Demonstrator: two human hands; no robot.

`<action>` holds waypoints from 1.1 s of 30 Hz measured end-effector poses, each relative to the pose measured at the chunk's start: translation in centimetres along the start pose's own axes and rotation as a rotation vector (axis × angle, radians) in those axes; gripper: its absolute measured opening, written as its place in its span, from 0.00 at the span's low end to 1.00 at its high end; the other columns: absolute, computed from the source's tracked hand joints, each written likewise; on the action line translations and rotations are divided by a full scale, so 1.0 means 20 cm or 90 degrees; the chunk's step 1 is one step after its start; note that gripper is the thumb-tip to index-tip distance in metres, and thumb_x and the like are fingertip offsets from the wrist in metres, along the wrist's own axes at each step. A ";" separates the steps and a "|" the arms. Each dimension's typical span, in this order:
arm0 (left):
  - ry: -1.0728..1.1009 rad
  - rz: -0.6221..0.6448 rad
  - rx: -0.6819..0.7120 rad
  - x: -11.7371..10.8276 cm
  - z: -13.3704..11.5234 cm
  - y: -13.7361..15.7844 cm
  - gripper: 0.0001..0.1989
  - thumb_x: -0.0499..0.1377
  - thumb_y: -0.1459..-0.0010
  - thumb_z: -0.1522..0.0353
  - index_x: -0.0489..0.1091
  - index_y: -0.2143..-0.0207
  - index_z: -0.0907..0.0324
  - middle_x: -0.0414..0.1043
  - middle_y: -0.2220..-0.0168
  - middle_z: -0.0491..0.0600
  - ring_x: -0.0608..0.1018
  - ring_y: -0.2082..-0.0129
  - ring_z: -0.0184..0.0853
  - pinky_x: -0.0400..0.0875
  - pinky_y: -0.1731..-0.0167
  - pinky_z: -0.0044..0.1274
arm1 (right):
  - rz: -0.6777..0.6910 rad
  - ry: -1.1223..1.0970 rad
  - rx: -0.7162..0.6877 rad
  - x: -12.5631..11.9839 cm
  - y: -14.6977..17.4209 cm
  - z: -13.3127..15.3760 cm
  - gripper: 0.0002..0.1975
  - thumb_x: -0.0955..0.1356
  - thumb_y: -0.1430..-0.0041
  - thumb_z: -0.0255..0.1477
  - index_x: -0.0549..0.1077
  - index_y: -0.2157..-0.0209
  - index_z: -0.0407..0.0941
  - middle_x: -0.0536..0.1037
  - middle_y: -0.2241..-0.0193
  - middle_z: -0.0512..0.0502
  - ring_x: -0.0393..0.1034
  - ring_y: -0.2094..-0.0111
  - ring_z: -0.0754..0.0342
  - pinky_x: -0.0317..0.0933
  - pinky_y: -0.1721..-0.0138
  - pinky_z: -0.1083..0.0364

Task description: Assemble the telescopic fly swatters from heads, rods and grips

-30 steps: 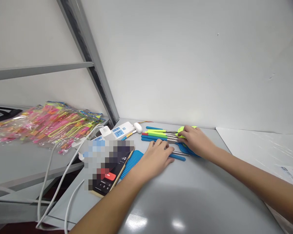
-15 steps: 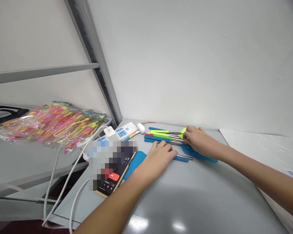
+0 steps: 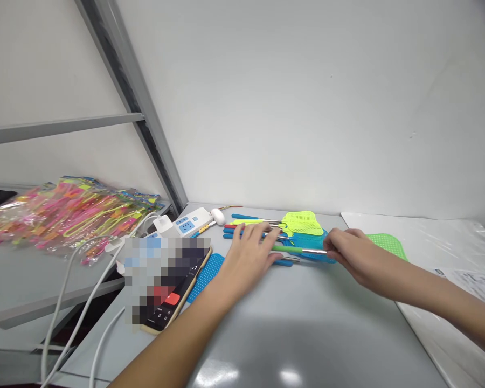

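My right hand [image 3: 350, 253] is closed around the metal rod of a green fly swatter [image 3: 289, 249]. Its green handle points left toward my other hand, and its mesh head [image 3: 388, 245] shows beyond my right wrist. My left hand [image 3: 248, 256] lies over the handles of several fly swatters, fingers spread; whether its thumb touches the green handle I cannot tell. In that pile are a yellow mesh head [image 3: 302, 222], a blue mesh head [image 3: 309, 242] and blue handles [image 3: 242, 216]. Another blue mesh head [image 3: 207, 276] sticks out left of my left wrist.
A phone [image 3: 186, 283] lies left of my left forearm, by a white power strip [image 3: 194, 222] with cables and a small white case [image 3: 217, 216]. Bagged colourful items [image 3: 92, 210] cover the left shelf. Plastic sheeting [image 3: 436, 318] lies at right; a wall stands behind.
My right hand has drawn the green fly swatter out of the pile, toward the right and nearer me. The yellow head is now uncovered. My left hand has spread over the handles. The view has shifted right.
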State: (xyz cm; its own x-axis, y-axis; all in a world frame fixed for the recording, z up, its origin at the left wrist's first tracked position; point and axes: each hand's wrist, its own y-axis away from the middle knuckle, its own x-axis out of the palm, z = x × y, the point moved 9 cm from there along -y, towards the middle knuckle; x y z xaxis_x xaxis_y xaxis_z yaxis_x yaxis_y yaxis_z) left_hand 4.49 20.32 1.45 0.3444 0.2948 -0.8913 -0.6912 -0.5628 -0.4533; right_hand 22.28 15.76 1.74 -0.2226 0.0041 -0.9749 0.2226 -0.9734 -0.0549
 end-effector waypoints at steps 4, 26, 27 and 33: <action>-0.051 0.054 0.108 0.03 -0.19 0.02 0.13 0.43 0.32 0.74 0.66 0.56 0.59 0.71 0.63 0.51 0.70 0.62 0.39 0.58 0.54 0.36 | 0.046 -0.060 0.028 -0.01 0.13 0.04 0.14 0.55 0.31 0.39 0.66 0.62 0.50 0.74 0.67 0.45 0.68 0.59 0.47 0.62 0.67 0.54; 0.129 0.319 0.173 -0.20 -0.70 0.26 0.15 0.44 0.32 0.59 0.64 0.64 0.57 0.72 0.76 0.48 0.72 0.82 0.37 0.43 0.85 0.26 | 0.101 0.110 -0.126 0.05 0.58 0.42 0.11 0.60 0.33 0.29 0.66 0.71 0.47 0.74 0.80 0.52 0.65 0.83 0.54 0.42 0.81 0.54; 0.170 0.350 0.145 -0.22 -0.69 0.25 0.16 0.42 0.32 0.58 0.64 0.65 0.56 0.70 0.77 0.47 0.70 0.82 0.36 0.44 0.85 0.25 | 0.063 0.177 -0.169 0.03 0.59 0.46 0.10 0.61 0.34 0.28 0.64 0.72 0.47 0.73 0.80 0.52 0.65 0.84 0.53 0.40 0.81 0.53; 0.730 0.781 -0.078 -0.11 -0.56 0.34 0.19 0.45 0.35 0.52 0.58 0.71 0.55 0.55 0.80 0.40 0.58 0.84 0.28 0.53 0.84 0.21 | -0.144 0.358 -0.314 -0.12 0.64 0.42 0.11 0.55 0.34 0.23 0.60 0.70 0.48 0.68 0.79 0.52 0.61 0.83 0.52 0.43 0.78 0.53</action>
State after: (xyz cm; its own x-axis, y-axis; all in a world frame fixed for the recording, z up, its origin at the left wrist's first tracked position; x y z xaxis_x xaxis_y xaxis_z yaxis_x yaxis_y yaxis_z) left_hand 6.11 7.27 0.34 -0.0312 -0.9761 -0.2152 -0.8521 -0.0866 0.5162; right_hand 17.68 1.35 5.09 0.1719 0.4347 -0.8840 0.6547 -0.7209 -0.2272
